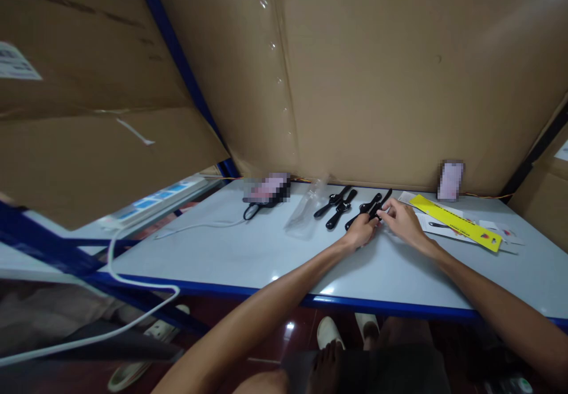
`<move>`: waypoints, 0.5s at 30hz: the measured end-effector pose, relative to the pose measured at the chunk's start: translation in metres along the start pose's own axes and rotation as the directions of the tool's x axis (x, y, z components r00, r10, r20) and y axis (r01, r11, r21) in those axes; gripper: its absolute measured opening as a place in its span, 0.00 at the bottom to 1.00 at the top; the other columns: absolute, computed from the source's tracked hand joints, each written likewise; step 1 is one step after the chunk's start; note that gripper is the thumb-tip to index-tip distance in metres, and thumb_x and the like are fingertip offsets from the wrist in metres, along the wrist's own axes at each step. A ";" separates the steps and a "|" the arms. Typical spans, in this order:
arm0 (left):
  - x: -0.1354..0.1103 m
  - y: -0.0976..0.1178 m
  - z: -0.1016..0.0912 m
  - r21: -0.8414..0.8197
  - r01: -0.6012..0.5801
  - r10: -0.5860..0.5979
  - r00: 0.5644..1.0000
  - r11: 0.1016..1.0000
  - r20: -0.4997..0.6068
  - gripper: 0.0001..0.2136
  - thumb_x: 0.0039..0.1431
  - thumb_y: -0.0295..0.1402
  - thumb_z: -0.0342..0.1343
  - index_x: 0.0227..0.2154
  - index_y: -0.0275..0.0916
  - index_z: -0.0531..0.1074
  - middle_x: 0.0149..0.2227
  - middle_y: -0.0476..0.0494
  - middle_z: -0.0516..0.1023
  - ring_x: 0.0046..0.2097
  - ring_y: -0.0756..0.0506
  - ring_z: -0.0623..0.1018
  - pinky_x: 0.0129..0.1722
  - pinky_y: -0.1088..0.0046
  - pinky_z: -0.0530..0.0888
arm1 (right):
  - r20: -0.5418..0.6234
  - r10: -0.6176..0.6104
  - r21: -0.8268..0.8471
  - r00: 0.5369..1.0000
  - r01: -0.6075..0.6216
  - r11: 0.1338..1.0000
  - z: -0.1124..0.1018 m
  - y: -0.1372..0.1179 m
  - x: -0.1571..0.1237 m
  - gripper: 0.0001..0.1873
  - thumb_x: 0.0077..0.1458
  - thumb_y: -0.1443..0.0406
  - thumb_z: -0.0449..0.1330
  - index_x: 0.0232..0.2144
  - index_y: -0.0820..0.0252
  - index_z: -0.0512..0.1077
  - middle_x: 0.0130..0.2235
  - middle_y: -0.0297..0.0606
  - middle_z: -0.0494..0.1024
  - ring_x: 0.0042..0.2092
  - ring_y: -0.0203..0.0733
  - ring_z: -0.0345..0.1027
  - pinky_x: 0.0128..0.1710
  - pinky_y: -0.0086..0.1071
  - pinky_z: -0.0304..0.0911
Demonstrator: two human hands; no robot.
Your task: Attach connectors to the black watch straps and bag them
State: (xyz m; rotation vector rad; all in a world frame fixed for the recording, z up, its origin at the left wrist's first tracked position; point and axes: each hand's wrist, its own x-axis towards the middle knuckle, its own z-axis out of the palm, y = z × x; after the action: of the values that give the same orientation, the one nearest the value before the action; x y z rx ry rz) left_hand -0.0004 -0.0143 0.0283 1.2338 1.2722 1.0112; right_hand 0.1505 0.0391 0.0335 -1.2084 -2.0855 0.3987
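Note:
Both my hands meet over a black watch strap [375, 207] lying on the pale blue table [231, 252]. My left hand [361, 231] pinches its near end, and my right hand [402, 219] holds it from the right side. Just to the left lie two more black watch straps [336, 203], apart from my hands.
A clear plastic bag [306, 209] lies left of the straps. A yellow packaging card [457, 223] on white sheets sits at the right. A white cable [146, 287] runs off the table's left edge. Cardboard boxes [377, 68] wall the back and sides.

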 end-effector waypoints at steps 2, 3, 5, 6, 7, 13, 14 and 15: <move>0.000 0.000 0.000 0.003 0.005 -0.005 1.000 1.000 0.003 0.16 0.71 0.30 0.46 0.24 0.41 0.60 0.14 0.57 0.57 0.14 0.54 0.56 0.16 0.77 0.50 | 0.042 0.000 0.000 0.999 0.000 1.000 0.003 0.002 -0.002 0.03 0.57 0.65 0.61 0.35 0.57 0.72 0.29 0.34 0.79 0.32 0.42 0.71 0.34 0.31 0.60; 0.000 0.000 0.000 0.002 0.008 -0.008 1.000 1.000 0.004 0.16 0.71 0.30 0.46 0.24 0.41 0.59 0.14 0.57 0.56 0.14 0.55 0.56 0.16 0.77 0.50 | 0.049 -0.028 0.006 0.998 0.028 1.000 0.004 0.003 -0.003 0.03 0.56 0.67 0.60 0.35 0.57 0.72 0.30 0.35 0.79 0.33 0.42 0.72 0.35 0.31 0.61; 0.000 0.001 -0.001 -0.011 0.011 -0.011 1.000 1.000 0.008 0.15 0.71 0.29 0.46 0.25 0.40 0.61 0.14 0.58 0.56 0.14 0.55 0.55 0.15 0.77 0.50 | 0.041 -0.111 0.000 0.993 0.111 0.994 0.005 0.003 -0.004 0.07 0.54 0.72 0.58 0.35 0.56 0.72 0.34 0.36 0.80 0.36 0.41 0.72 0.37 0.31 0.61; -0.001 0.001 -0.001 -0.019 0.009 -0.009 1.000 1.000 0.010 0.13 0.71 0.29 0.46 0.26 0.40 0.62 0.14 0.59 0.55 0.14 0.55 0.55 0.15 0.78 0.50 | 0.027 -0.150 -0.011 0.988 0.151 0.989 0.004 0.003 -0.004 0.09 0.53 0.73 0.57 0.35 0.56 0.73 0.36 0.36 0.80 0.36 0.41 0.72 0.38 0.31 0.61; -0.001 0.002 -0.001 -0.025 0.008 -0.007 1.000 1.000 0.011 0.12 0.71 0.29 0.46 0.28 0.39 0.63 0.14 0.60 0.55 0.14 0.55 0.55 0.15 0.78 0.50 | 0.011 -0.181 -0.020 0.983 0.181 0.983 0.002 0.002 -0.003 0.10 0.52 0.73 0.57 0.35 0.56 0.73 0.37 0.37 0.80 0.37 0.41 0.72 0.38 0.31 0.61; -0.001 0.002 -0.001 0.001 0.010 -0.010 1.000 1.000 0.003 0.12 0.71 0.29 0.46 0.29 0.39 0.64 0.14 0.59 0.57 0.14 0.54 0.56 0.15 0.78 0.51 | -0.001 -0.048 0.002 0.999 0.048 0.999 0.000 0.001 0.000 0.11 0.62 0.58 0.57 0.30 0.56 0.72 0.28 0.36 0.78 0.30 0.42 0.69 0.32 0.31 0.57; -0.001 0.001 -0.001 0.009 0.007 -0.007 1.000 1.000 0.001 0.12 0.71 0.29 0.47 0.28 0.39 0.63 0.14 0.59 0.57 0.14 0.54 0.56 0.15 0.78 0.51 | 0.013 -0.029 -0.006 0.999 0.030 1.000 0.001 0.001 0.000 0.11 0.62 0.57 0.57 0.30 0.56 0.72 0.27 0.35 0.77 0.29 0.41 0.69 0.31 0.31 0.57; 0.000 0.001 -0.001 0.017 0.006 -0.006 1.000 1.000 0.001 0.13 0.70 0.30 0.47 0.26 0.39 0.62 0.14 0.58 0.57 0.14 0.54 0.56 0.15 0.78 0.51 | 0.027 -0.030 -0.013 0.999 0.030 0.999 0.002 0.001 -0.001 0.10 0.61 0.58 0.58 0.31 0.56 0.72 0.26 0.35 0.78 0.28 0.41 0.68 0.31 0.31 0.56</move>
State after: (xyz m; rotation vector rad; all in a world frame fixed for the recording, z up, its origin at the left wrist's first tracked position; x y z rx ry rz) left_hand -0.0010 -0.0146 0.0289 1.2421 1.2858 0.9973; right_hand 0.1500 0.0385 0.0311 -1.1845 -2.1297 0.3898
